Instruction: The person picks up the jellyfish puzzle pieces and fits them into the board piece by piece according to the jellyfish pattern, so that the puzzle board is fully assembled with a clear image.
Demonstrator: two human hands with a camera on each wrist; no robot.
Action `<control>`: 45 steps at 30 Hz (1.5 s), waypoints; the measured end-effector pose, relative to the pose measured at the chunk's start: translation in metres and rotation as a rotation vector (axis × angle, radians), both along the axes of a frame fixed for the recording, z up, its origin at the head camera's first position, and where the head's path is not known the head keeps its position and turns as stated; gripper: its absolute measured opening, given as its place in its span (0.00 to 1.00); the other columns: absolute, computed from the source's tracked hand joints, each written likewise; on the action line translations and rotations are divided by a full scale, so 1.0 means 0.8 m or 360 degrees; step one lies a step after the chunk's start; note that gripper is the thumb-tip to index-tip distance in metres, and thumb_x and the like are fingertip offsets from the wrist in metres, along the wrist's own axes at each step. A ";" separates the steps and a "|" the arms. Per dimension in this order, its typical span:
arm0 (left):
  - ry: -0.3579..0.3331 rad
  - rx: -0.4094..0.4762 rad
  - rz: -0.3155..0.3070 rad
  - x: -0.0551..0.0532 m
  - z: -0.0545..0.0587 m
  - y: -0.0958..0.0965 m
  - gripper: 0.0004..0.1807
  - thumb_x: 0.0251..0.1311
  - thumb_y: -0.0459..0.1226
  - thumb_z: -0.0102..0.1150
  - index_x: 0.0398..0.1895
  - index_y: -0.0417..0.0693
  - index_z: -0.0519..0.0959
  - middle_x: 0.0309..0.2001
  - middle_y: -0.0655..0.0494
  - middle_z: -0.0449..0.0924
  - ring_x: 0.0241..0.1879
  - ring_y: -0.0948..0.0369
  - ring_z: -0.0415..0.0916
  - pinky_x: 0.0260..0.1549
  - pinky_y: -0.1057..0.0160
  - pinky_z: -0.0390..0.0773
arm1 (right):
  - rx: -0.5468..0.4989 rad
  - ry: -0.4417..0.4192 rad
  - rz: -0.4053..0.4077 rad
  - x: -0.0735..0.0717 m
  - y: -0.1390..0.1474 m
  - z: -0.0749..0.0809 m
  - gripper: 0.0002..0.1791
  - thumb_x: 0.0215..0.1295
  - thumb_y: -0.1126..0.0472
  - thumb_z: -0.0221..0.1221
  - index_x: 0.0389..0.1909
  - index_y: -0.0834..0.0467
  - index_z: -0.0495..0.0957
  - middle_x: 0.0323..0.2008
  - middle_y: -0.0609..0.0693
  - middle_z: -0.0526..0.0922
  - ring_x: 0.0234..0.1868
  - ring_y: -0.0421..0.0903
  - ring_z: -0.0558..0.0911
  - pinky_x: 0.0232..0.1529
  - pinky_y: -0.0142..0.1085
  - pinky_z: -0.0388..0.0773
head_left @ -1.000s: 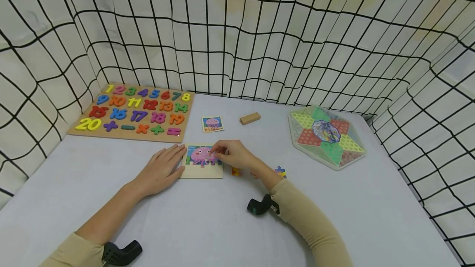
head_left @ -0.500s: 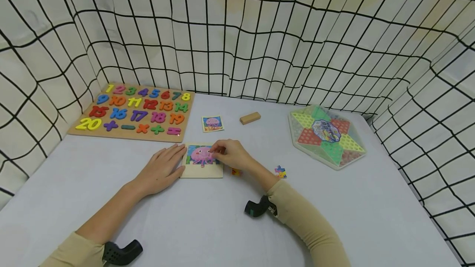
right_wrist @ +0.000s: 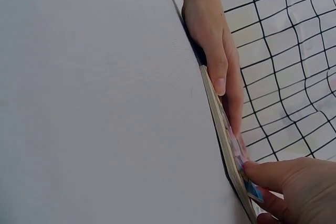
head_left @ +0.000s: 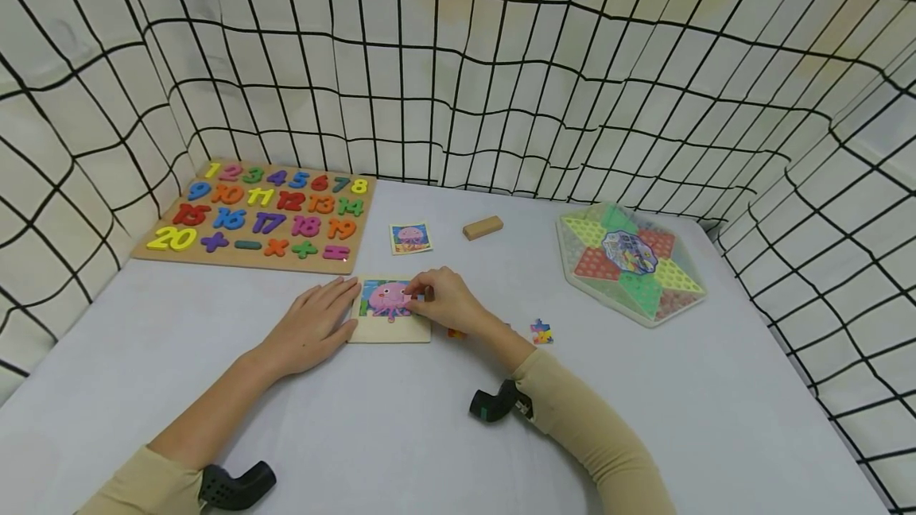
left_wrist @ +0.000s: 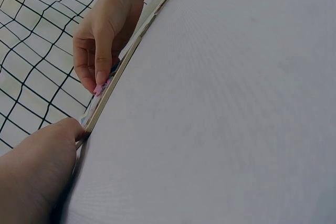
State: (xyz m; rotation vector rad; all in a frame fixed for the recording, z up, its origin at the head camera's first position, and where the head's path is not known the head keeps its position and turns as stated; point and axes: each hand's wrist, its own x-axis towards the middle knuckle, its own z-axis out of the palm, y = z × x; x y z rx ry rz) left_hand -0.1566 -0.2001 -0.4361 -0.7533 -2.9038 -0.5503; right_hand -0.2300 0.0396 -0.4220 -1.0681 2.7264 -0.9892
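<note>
A flat left hand (head_left: 312,328), a pinching right hand (head_left: 451,300)

The left arm (head_left: 222,404) and right arm (head_left: 510,340) reach forward and slant inward, bare beyond tan sleeves (head_left: 601,435). The left hand lies palm down, its fingers (head_left: 332,292) extended side by side, its thumb (head_left: 340,334) spread apart from them. The right hand points downward, its thumb and fingertips drawn into a pinch. The two are near each other, not touching.

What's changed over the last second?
The right hand and its sleeve shifted slightly left; it still pinches a piece at the puzzle. Nothing was visibly let go. The left hand on the puzzle's left edge, the number board and the block stayed put.
</note>
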 end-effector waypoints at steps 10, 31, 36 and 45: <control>0.0031 0.0025 -0.0004 -0.001 -0.001 0.000 0.31 0.65 0.42 0.47 0.66 0.35 0.58 0.67 0.41 0.55 0.67 0.45 0.46 0.62 0.43 0.46 | 0.0088 0.0067 -0.0025 0.003 -0.002 0.001 0.08 0.55 0.57 0.65 0.35 0.55 0.83 0.32 0.45 0.81 0.31 0.40 0.67 0.32 0.29 0.61; 0.0060 0.0021 -0.0008 -0.003 -0.003 0.000 0.31 0.65 0.42 0.47 0.66 0.34 0.58 0.67 0.41 0.56 0.67 0.45 0.47 0.62 0.44 0.47 | 0.0193 0.0043 -0.0017 0.011 0.031 0.009 0.14 0.54 0.55 0.65 0.40 0.55 0.80 0.36 0.46 0.78 0.40 0.42 0.70 0.41 0.32 0.67; 0.0008 0.0000 0.0002 -0.002 -0.003 -0.001 0.32 0.65 0.43 0.47 0.67 0.35 0.56 0.67 0.41 0.54 0.68 0.45 0.45 0.63 0.44 0.45 | 0.0225 0.0000 -0.0039 0.014 0.050 0.006 0.14 0.55 0.55 0.65 0.42 0.55 0.79 0.39 0.46 0.76 0.43 0.43 0.70 0.43 0.34 0.68; 0.0023 0.0018 0.0001 -0.002 -0.003 0.000 0.31 0.65 0.43 0.46 0.67 0.35 0.57 0.67 0.41 0.55 0.67 0.45 0.46 0.62 0.44 0.46 | 0.0254 0.0001 -0.0062 0.021 0.075 0.007 0.16 0.54 0.52 0.65 0.41 0.55 0.79 0.38 0.45 0.76 0.41 0.42 0.70 0.42 0.34 0.69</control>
